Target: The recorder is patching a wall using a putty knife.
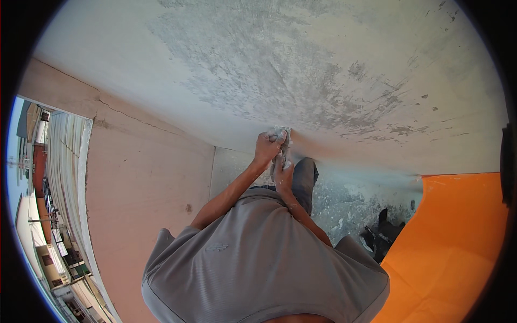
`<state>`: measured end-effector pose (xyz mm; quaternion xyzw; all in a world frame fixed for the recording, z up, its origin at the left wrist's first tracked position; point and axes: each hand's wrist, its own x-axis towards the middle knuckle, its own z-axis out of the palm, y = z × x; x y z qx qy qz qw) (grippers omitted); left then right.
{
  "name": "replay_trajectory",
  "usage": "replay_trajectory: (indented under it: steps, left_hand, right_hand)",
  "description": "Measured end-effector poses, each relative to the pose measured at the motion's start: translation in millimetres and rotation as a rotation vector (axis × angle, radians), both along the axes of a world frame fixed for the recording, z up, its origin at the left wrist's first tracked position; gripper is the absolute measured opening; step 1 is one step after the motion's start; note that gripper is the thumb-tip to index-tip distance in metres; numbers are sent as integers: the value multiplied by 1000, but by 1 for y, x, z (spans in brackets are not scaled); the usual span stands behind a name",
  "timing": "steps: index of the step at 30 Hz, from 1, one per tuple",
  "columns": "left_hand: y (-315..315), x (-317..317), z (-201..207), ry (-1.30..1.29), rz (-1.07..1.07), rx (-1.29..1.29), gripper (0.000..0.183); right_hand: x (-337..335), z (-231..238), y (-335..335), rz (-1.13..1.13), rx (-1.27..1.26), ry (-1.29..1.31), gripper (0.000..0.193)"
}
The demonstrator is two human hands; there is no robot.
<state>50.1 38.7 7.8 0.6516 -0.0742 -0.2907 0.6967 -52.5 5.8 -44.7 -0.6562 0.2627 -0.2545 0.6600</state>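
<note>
Both hands are together close to the wall [269, 70], which has rough grey patches showing through a whitish coat. A narrow flat tool [288, 141], smeared with white plaster, runs between them, its upper end by the wall. It is seen nearly edge-on, so its exact kind does not show. My left hand [269, 147] is closed around its upper part, with white paste on the fingers. Lower down, my right hand [283, 175] grips the same tool, and its fingers are also whitened. The tool's far face is hidden.
A pink wall [151, 177] with a long crack stands at the left, beside a window opening [86, 161] with buildings outside. An orange sheet [452, 237] rises at the right. On the white-spattered floor [339, 199] lies a black object [383, 234].
</note>
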Motion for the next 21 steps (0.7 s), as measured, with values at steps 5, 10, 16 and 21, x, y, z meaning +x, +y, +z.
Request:
replay_trajectory:
  steps: [5,10,16,21]
  left_hand:
    - [2,-3,46,-215,-21,239,26]
    - [8,3,34,-267,-33,204,28]
    - [2,-2,18,57,-54,11,28]
    - [-6,-10,13,345,-37,-212,22]
  right_hand:
    - [13,-21,18,32,417,-83,39]
    - [10,16,20,53,569,-94,39]
    - [-2,-7,0,29,59,-51,36]
    - [-14,25,-12,-18,-198,4,39]
